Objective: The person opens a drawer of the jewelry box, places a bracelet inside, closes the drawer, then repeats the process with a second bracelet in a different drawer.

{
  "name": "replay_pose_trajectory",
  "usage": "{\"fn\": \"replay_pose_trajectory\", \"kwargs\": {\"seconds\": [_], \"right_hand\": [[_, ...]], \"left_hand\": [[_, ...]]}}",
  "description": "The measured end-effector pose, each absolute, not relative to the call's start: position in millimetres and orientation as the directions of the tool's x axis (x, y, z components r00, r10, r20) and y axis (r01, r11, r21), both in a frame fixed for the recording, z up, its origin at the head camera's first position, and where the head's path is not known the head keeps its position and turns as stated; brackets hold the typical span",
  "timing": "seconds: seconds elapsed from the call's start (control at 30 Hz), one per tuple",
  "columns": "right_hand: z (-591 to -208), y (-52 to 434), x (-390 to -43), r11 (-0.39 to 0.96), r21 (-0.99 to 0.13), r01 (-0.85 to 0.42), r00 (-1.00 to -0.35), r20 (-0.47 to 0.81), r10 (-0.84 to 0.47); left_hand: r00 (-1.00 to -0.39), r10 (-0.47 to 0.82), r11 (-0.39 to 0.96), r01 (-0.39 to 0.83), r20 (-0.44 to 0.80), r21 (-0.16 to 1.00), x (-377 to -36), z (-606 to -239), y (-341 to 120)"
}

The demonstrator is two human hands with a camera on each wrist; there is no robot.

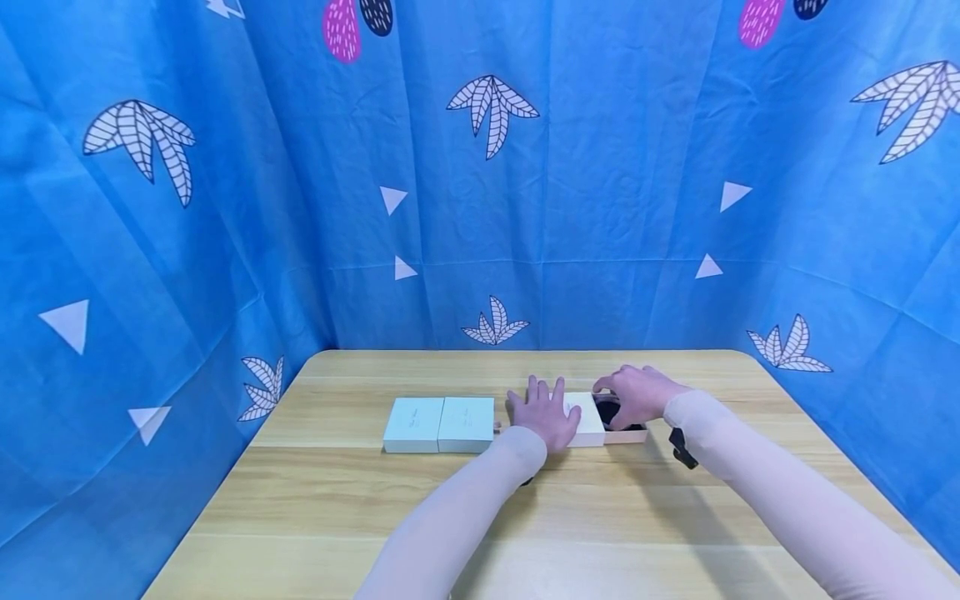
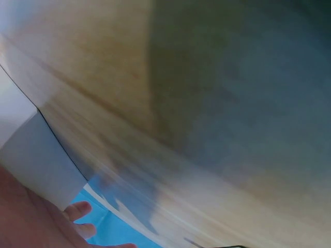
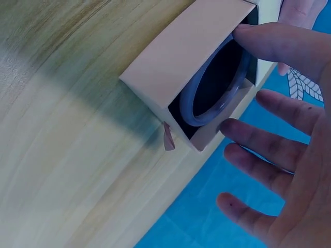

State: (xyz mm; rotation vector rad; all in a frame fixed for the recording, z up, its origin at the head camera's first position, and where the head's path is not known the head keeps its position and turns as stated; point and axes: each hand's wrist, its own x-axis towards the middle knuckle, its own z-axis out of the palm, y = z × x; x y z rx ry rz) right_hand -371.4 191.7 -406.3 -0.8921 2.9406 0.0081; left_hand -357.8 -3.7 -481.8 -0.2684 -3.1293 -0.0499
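Pressing my flat left hand [image 1: 545, 414] on the white sleeve [image 1: 587, 419], my right hand [image 1: 636, 393] spread, thumb touching the ring [image 3: 220, 85]; the drawer [image 3: 178, 64] lies left-right, opening rightward.

The table [image 1: 360, 500] is showing pale wood grain with a smooth, faintly satin finish. The boxes [image 1: 438, 423] are looking like matt card, the ring [image 3: 217, 88] in the drawer [image 3: 181, 57] glossy, and the backdrop [image 1: 600, 183] is hanging as soft printed cloth.
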Motion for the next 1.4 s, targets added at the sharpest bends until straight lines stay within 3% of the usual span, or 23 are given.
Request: {"fn": "replay_pose_trajectory", "kwargs": {"seconds": [0.63, 1.1, 1.4], "right_hand": [[-407, 221, -362, 0.824, -0.204, -0.528, -0.836, -0.045, -0.547], [-418, 237, -363, 0.814, -0.284, -0.506, -0.825, -0.117, -0.553], [-422, 240, -364, 0.791, -0.299, -0.533, -0.808, -0.098, -0.581]], "left_hand": [[-0.985, 0.172, 0.985, 0.171, -0.007, 0.030, -357, -481, -5], [-0.985, 0.172, 0.984, 0.172, -0.011, 0.042, -358, -480, -6], [-0.984, 0.178, 0.983, 0.177, -0.021, 0.037, -356, -478, -6]]}}
